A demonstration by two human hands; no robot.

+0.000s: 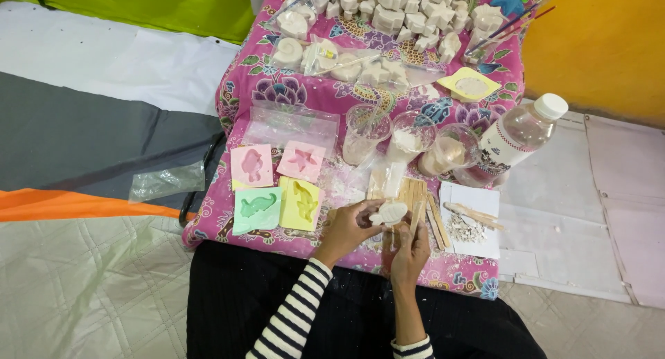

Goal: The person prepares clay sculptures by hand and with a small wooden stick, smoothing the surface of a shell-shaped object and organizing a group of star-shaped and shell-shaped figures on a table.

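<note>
The white cast point(388, 213) lies with its long axis running nine to three, tilted slightly up toward three. The left hand point(346, 229) pinches its nine o'clock end, fingers clamped; the right hand point(409, 252) grips from six o'clock, holding a stick point(417, 217). Moulds point(277, 187) sit at nine, cups point(409, 141) at twelve, a bottle point(519, 134) at two.
</note>
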